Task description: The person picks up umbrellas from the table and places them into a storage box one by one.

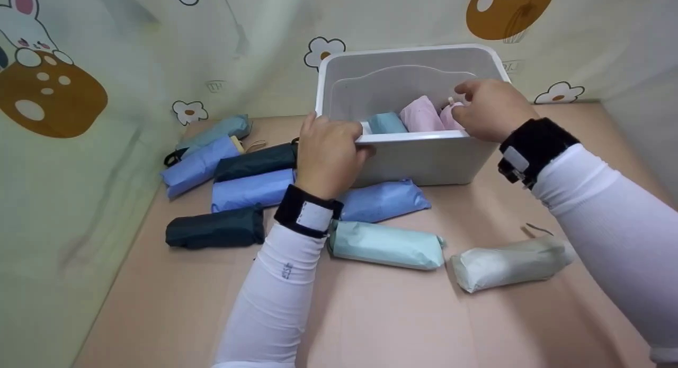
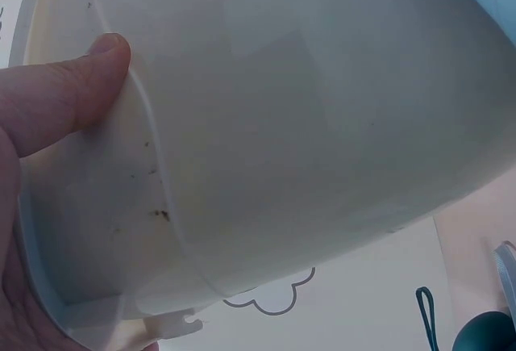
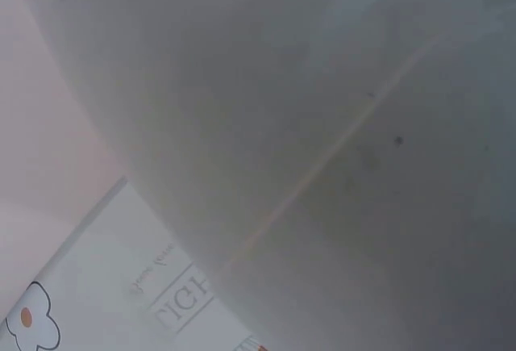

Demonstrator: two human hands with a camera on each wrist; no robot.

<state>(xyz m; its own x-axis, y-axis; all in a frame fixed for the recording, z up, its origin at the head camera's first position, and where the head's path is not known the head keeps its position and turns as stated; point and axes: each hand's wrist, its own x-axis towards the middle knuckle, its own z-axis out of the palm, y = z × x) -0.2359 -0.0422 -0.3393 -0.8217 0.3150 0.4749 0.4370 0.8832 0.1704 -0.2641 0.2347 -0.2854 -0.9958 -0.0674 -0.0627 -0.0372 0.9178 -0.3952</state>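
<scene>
A white plastic bin (image 1: 413, 159) stands at the back with its open top facing me. My left hand (image 1: 331, 153) grips its front left rim; in the left wrist view the thumb (image 2: 89, 85) lies along the bin wall (image 2: 266, 149). My right hand (image 1: 495, 108) reaches over the right side, thumb and forefinger parted beside a pink folded umbrella (image 1: 451, 116) with a pale tip. Its other fingers are hidden. Inside, another pink umbrella (image 1: 421, 115) and a teal one (image 1: 386, 123) show. The right wrist view shows the bin's outer wall (image 3: 322, 125), not the hand.
Left of the bin lie several folded umbrellas, among them blue (image 1: 196, 164), dark green (image 1: 214, 229) and grey-green (image 1: 220, 132). In front lie a blue one (image 1: 384, 200), a mint one (image 1: 389, 245) and a pale grey one (image 1: 511, 265). Patterned cloth (image 1: 127, 87) hangs behind.
</scene>
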